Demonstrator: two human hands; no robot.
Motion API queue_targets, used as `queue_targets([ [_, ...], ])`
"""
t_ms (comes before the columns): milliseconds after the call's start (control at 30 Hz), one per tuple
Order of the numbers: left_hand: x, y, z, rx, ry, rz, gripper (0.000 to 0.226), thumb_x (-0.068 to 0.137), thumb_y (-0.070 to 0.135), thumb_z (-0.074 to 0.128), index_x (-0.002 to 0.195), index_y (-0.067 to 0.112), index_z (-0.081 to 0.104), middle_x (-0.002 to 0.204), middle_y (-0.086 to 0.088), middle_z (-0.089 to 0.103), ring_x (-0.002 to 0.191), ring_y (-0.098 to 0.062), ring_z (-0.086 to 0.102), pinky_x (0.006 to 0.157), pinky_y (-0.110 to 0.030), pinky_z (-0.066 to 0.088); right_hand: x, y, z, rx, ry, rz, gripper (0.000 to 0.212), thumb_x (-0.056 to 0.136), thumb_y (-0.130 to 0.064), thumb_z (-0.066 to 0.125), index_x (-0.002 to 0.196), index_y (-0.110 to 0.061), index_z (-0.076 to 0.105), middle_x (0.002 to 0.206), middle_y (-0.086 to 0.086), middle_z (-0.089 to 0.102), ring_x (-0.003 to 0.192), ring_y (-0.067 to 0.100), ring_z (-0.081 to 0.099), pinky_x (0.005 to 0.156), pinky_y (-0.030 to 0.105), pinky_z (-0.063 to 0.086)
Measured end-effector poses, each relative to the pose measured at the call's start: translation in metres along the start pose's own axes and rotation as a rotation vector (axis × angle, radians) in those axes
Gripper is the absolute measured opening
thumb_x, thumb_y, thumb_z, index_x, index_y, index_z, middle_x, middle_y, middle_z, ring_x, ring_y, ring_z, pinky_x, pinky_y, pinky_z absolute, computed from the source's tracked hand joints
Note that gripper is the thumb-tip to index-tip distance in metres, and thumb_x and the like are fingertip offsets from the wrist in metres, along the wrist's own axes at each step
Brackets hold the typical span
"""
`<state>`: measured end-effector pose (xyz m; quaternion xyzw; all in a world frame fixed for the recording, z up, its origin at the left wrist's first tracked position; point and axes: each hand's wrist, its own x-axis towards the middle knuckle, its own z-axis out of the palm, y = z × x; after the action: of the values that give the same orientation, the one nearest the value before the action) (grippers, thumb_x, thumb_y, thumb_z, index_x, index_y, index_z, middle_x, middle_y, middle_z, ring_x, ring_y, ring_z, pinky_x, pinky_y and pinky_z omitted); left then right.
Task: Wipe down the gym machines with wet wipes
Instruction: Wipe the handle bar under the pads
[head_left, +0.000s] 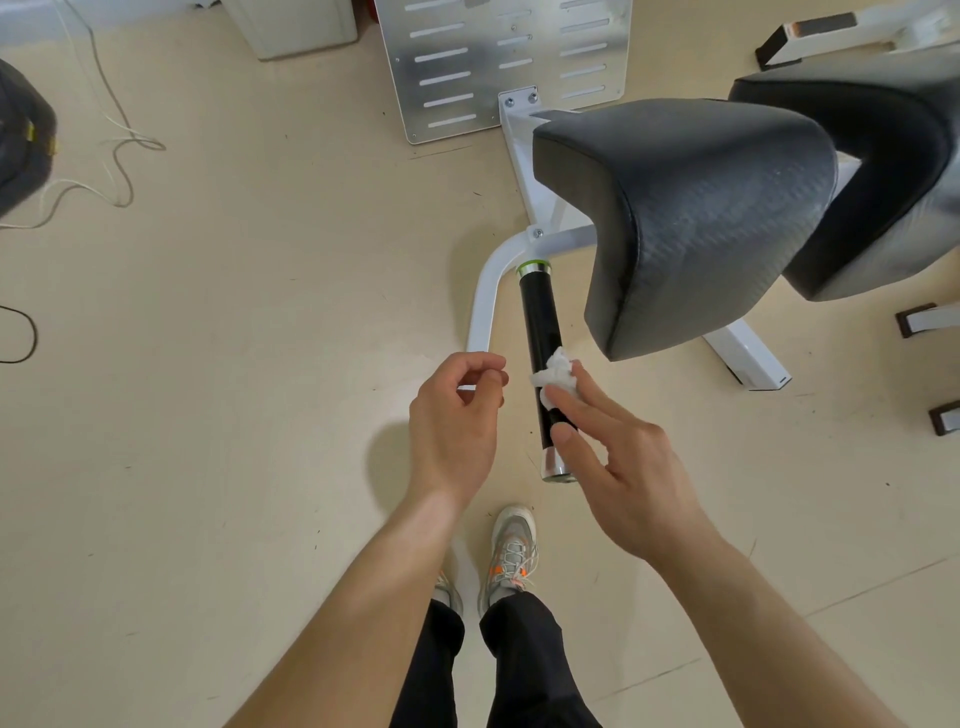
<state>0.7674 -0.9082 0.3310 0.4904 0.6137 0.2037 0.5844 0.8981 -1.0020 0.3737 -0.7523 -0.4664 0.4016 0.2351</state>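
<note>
The wet wipe (555, 375) lies bunched on the black handle (540, 317), at mid-length. The right hand (634, 478) presses it there with straight fingers (589, 397). The left hand (452, 421) is left of the handle, fingers curled; any hold is unclear. Judgement: wiping of the handle is under way, and the seat pad (691, 218), right of the handle, remains. The far side of the handle is hidden.
</note>
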Motion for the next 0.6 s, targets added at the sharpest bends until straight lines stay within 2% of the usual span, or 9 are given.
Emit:
queue_targets([
  [67,0.0,0.001,0.001,0.005,-0.005,-0.002,0.019,0.097,0.015,0.056,0.095,0.028,0.07,0.089,0.013,0.073,0.083,-0.014,0.07,0.084,-0.043,0.056,0.0,-0.001,0.0,-0.082,-0.058,0.029,0.039,0.101,-0.044,0.039,0.138,-0.055,0.043,0.147,-0.044,0.012,0.101,-0.032,0.042,0.074,0.003,0.038],
  [133,0.001,0.002,0.002,0.01,-0.009,-0.004,0.019,0.097,0.016,0.055,0.095,0.028,0.07,0.089,0.014,0.073,0.083,-0.013,0.07,0.084,-0.043,0.057,0.006,0.001,0.002,-0.175,-0.079,0.038,0.062,0.096,-0.062,0.026,0.153,-0.039,0.032,0.158,-0.032,0.006,0.122,-0.018,0.039,0.085,0.007,0.034],
  [200,0.002,0.003,0.002,0.013,-0.009,0.001,0.019,0.097,0.016,0.055,0.095,0.028,0.07,0.089,0.014,0.073,0.083,-0.011,0.069,0.084,-0.043,0.057,0.015,0.001,0.006,-0.211,-0.093,0.037,0.074,0.096,-0.07,0.022,0.158,-0.031,0.023,0.164,-0.023,0.001,0.139,-0.003,0.031,0.098,0.016,0.031],
  [267,0.003,0.003,0.002,0.016,-0.007,0.004,0.019,0.097,0.016,0.055,0.096,0.028,0.07,0.089,0.013,0.073,0.083,-0.01,0.069,0.083,-0.042,0.057,0.024,-0.001,0.009,-0.212,-0.096,0.023,0.076,0.094,-0.066,0.023,0.16,-0.029,0.018,0.166,-0.019,-0.002,0.147,0.006,0.025,0.104,0.021,0.031],
  [400,0.005,0.002,0.001,0.013,-0.01,-0.015,0.02,0.098,0.016,0.055,0.096,0.029,0.07,0.09,0.012,0.073,0.082,-0.01,0.07,0.084,-0.042,0.057,0.048,-0.001,0.011,-0.173,-0.082,0.073,0.067,0.102,-0.053,0.031,0.161,-0.028,0.011,0.168,-0.011,-0.004,0.15,0.008,0.016,0.112,0.032,0.031],
  [500,0.007,0.001,-0.001,0.014,-0.008,-0.027,0.02,0.098,0.016,0.054,0.095,0.029,0.069,0.09,0.011,0.073,0.082,-0.012,0.07,0.084,-0.042,0.056,0.069,-0.002,0.012,-0.147,-0.087,0.125,0.07,0.102,-0.053,0.033,0.161,-0.026,0.007,0.168,-0.01,-0.004,0.152,0.006,0.007,0.117,0.032,0.022],
  [600,0.009,0.0,-0.004,0.014,-0.009,-0.041,0.02,0.098,0.016,0.054,0.096,0.029,0.069,0.091,0.011,0.073,0.083,-0.012,0.07,0.083,-0.04,0.056,0.09,-0.002,0.01,-0.152,-0.093,0.139,0.071,0.102,-0.054,0.032,0.161,-0.025,0.006,0.168,-0.009,-0.004,0.153,0.009,0.006,0.115,0.032,0.02],
])
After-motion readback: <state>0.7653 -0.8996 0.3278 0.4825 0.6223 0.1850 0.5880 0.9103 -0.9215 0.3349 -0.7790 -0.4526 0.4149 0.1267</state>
